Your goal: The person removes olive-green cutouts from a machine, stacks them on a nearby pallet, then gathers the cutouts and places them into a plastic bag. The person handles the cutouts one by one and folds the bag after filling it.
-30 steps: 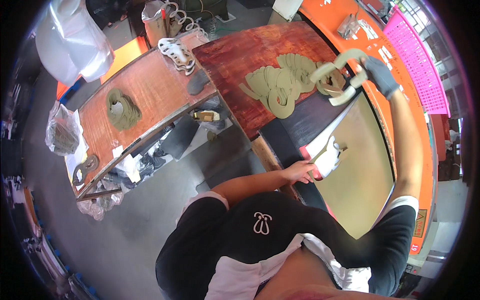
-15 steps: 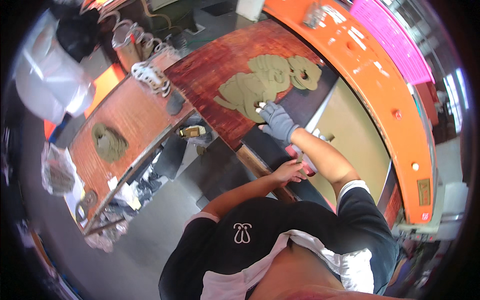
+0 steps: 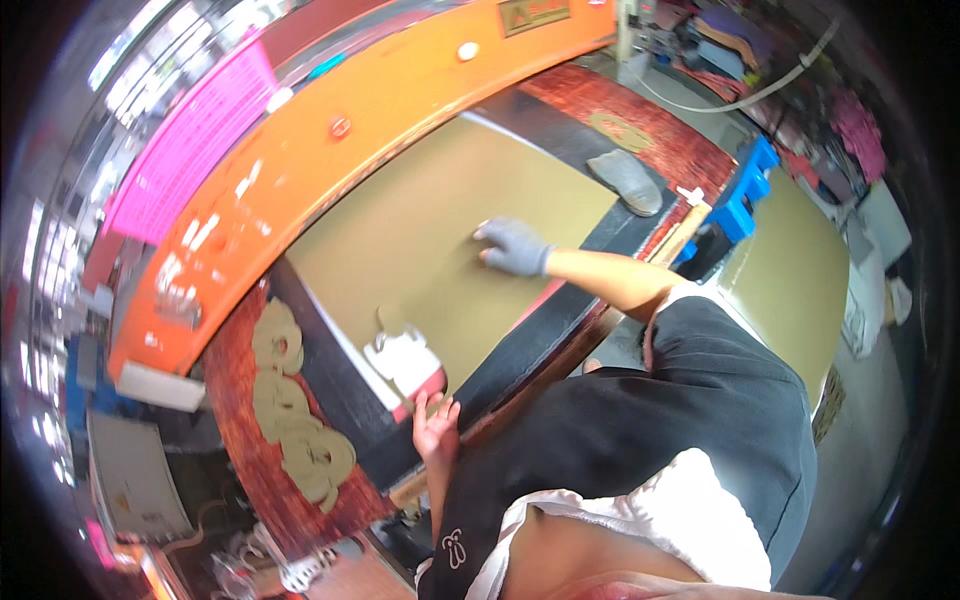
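Observation:
My right hand, in a grey glove with bare fingertips, is over an olive sheet. Its fingers are loosely stretched with nothing visible in them. My bare left hand is at the sheet's near left corner, beside a white and red block-like tool. Its fingers are bent together around a thin piece too small to name. The sheet lies on a black board. Overlapping olive cut-out pieces with holes rest on the reddish table to the left.
A long orange machine beam spans the far side, with a pink basket behind it. At the right are a grey rounded pad, another olive cut-out, a blue bracket and a second olive sheet.
My view has swung round to the right. My right hand has left the pile of cut-out pieces and is now over the sheet. My left hand stays by the white and red tool.

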Demonstrator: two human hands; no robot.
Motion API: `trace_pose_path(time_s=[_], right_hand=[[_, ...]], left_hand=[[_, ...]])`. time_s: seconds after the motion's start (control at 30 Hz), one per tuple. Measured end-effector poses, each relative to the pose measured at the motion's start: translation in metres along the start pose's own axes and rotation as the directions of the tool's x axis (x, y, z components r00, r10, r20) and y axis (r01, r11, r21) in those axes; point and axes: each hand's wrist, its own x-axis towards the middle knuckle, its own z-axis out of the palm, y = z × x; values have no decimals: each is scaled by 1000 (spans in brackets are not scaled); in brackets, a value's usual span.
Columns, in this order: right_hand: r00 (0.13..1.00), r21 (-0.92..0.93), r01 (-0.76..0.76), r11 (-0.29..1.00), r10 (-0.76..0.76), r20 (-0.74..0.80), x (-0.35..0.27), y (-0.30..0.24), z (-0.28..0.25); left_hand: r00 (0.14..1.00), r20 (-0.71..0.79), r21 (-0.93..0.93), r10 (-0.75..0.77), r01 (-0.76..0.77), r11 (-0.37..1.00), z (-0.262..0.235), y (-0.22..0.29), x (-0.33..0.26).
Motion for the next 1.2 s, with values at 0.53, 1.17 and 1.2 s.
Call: trace_pose_path(time_s=[0.53,1.17,1.2], right_hand=[[498,-386,-834,395,841,-214,-37,329,-257],[773,-312,-623,717,503,-387,-81,438,-286],[720,-173,-656,735,540,-436,-93,427,-300]], left_hand=[[894,345,857,286,-176,-485,243,-73,144],[940,335,700,72,-197,-687,293,-160,244],[949,309,679,61,-175,-713,294,-159,240]])
